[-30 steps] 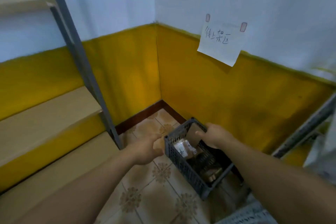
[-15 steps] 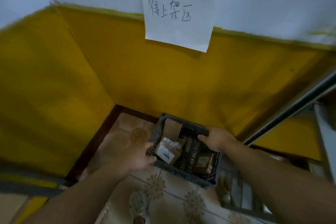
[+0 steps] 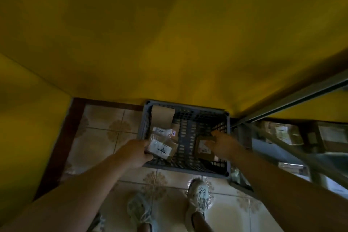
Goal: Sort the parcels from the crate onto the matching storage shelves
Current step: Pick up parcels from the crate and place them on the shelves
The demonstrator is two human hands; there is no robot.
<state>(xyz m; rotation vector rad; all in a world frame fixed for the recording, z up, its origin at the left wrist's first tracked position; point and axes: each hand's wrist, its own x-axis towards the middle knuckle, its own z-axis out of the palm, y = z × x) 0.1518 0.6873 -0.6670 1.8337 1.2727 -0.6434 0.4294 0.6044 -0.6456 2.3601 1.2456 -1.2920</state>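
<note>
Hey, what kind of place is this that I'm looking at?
Probably a small parcel storeroom or pickup point: a grey plastic crate of labelled parcels sits on the tiled floor against a yellow wall, and metal shelving on the right holds more packages.

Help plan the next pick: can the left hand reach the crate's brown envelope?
Probably yes: the envelope leans uncovered in the crate's back-left corner, on the left hand's side, with nothing above it.
</note>
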